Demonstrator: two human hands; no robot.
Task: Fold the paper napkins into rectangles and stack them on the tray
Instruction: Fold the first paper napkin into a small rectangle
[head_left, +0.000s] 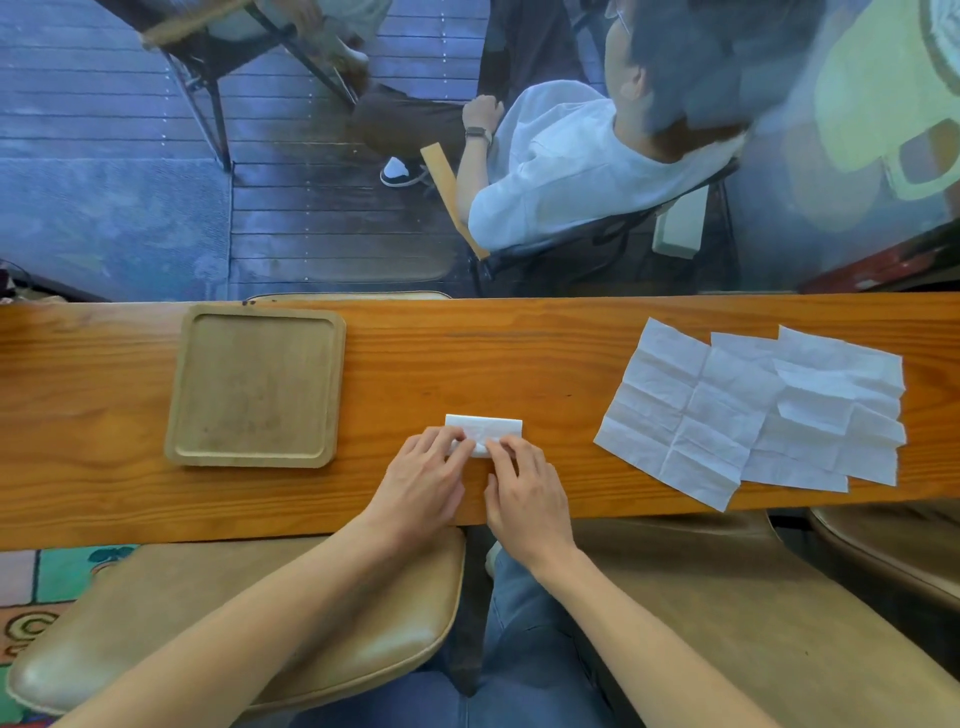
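A small white napkin (485, 428), folded to a narrow rectangle, lies at the middle of the wooden counter (467, 353). My left hand (423, 486) and my right hand (524, 493) meet at its near edge, with the fingertips pressing on the paper. A square wooden tray (179, 415) sits to the left with nothing on it. Several unfolded, creased white napkins (748, 410) lie overlapping on the right side of the counter.
The counter is narrow, and its near edge runs just under my wrists. Padded tan stools (311, 613) stand below it on both sides of my legs. Beyond the far edge, behind glass, a person sits on a chair (597, 244).
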